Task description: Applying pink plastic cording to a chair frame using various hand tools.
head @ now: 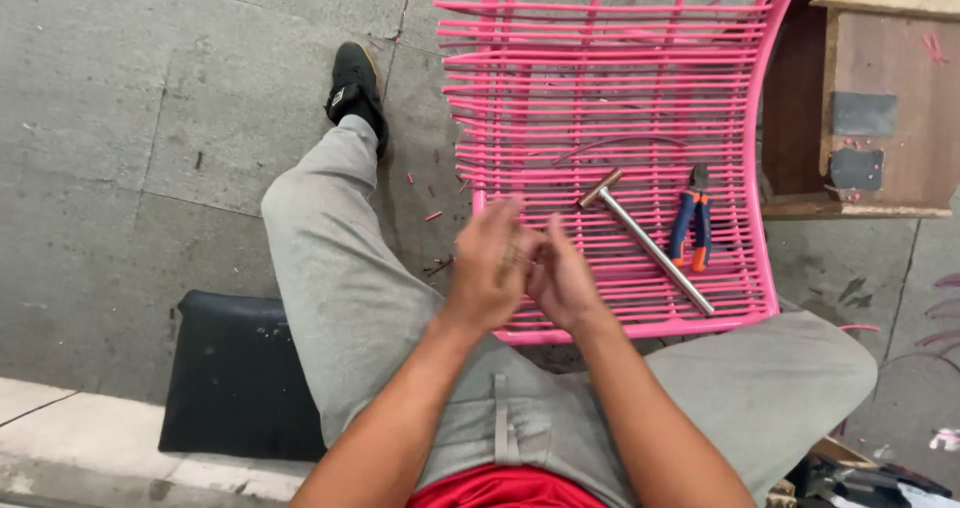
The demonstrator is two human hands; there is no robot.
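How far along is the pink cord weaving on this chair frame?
Done: pink cords run in rows across most of the pink frame. In hand: the left hand and right hand meet at the near edge; what they pinch is blurred. Hammer and pliers lie idle. Left: the rows show gaps.

bare forearms, grey trousers, a red top at the waist, one black shoe, possibly a trainer.

No packages, labels, signs or screens are showing anywhere in this view; nothing with a printed face is lying on the floor, on the pink woven frame or by the wooden box.
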